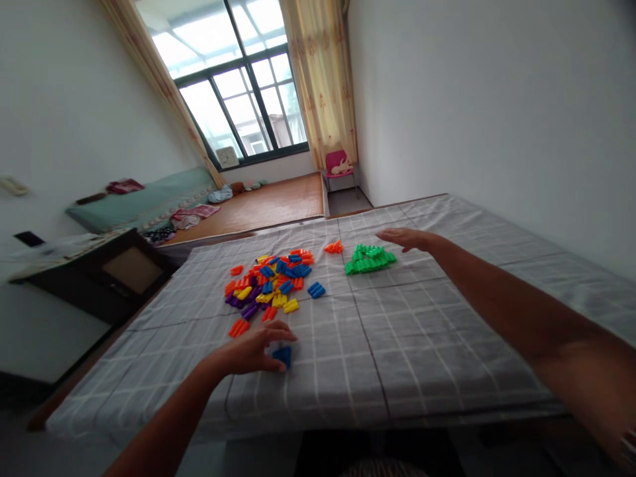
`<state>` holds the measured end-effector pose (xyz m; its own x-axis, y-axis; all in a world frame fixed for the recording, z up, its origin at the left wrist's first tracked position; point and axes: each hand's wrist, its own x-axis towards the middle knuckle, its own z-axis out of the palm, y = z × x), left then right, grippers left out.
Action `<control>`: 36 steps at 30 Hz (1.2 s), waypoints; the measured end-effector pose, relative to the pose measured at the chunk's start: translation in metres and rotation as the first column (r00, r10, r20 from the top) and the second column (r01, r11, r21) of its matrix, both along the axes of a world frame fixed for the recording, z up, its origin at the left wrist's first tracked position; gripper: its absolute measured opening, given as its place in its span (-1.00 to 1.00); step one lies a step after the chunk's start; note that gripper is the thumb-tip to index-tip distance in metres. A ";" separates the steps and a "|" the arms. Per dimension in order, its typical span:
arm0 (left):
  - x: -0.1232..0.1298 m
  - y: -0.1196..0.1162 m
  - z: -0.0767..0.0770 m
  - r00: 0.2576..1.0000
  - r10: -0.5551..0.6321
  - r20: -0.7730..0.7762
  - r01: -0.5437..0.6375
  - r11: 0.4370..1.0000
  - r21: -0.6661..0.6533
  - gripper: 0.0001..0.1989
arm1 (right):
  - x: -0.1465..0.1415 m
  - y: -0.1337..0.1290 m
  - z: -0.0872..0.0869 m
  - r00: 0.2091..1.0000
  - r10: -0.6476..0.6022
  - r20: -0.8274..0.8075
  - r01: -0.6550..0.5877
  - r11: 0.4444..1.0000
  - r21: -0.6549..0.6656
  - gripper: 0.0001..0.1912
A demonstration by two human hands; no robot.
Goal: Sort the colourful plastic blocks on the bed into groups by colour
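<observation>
My left hand (256,348) is low over the near side of the table, its fingers and thumb spread around blue toy blocks (283,356). The thumb is against or just beside the blue blocks; a firm hold does not show. Beyond it lies a mixed pile of plastic blocks (271,285) in orange, blue, yellow and purple. My right hand (406,238) hovers with fingers stretched out, just right of a cluster of green blocks (370,259). Nothing shows in that hand. A small orange block group (334,247) sits left of the green cluster.
A grey checked cloth (338,358) covers the table. One blue block (316,290) lies right of the pile. Behind the table is a wooden platform (268,202); a dark cabinet (99,271) stands at the left, a pink chair (338,163) near the window.
</observation>
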<state>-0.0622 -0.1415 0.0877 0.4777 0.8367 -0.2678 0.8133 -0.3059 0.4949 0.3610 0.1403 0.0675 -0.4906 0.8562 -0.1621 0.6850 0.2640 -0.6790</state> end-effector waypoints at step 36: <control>-0.053 0.107 -0.032 0.873 0.485 0.048 -0.392 0.641 0.659 -0.66 | -0.327 -0.054 -0.018 0.873 0.223 -0.434 -0.254 0.967 -0.014 -0.48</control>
<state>-0.1155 -0.0342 0.0552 0.0113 0.9276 0.3735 0.9734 -0.0957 0.2084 0.0341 0.0860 0.0491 -0.7131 0.6989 0.0547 0.2482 0.3247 -0.9127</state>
